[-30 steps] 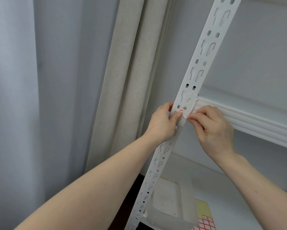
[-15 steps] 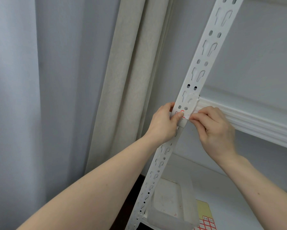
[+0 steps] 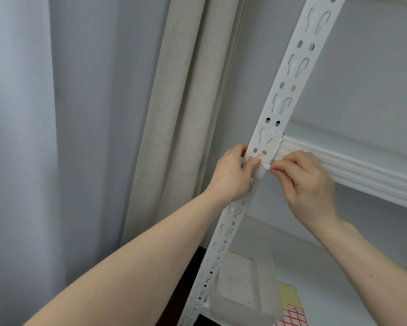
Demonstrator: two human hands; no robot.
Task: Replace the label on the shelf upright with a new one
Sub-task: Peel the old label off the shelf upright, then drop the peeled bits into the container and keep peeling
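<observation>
A white slotted shelf upright [image 3: 289, 74] runs diagonally from top right to bottom centre. A small white label with a red mark [image 3: 261, 159] sits on it just below the shelf joint. My left hand [image 3: 233, 175] wraps the upright from the left, its thumb pressing on the label. My right hand [image 3: 306, 182] pinches the label's right edge between thumb and forefinger; a small white corner is lifted off the metal there. Most of the label is hidden under my fingers.
A white ribbed shelf edge [image 3: 362, 175] runs right from the upright. On the lower shelf stand a translucent plastic bin [image 3: 245, 290] and a yellow sheet with red-bordered stickers [image 3: 292, 314]. Beige and grey curtains [image 3: 179, 114] hang to the left.
Both hands stay on the label. The right fingers have shifted slightly, and a small white corner of the label now shows lifted at its right edge.
</observation>
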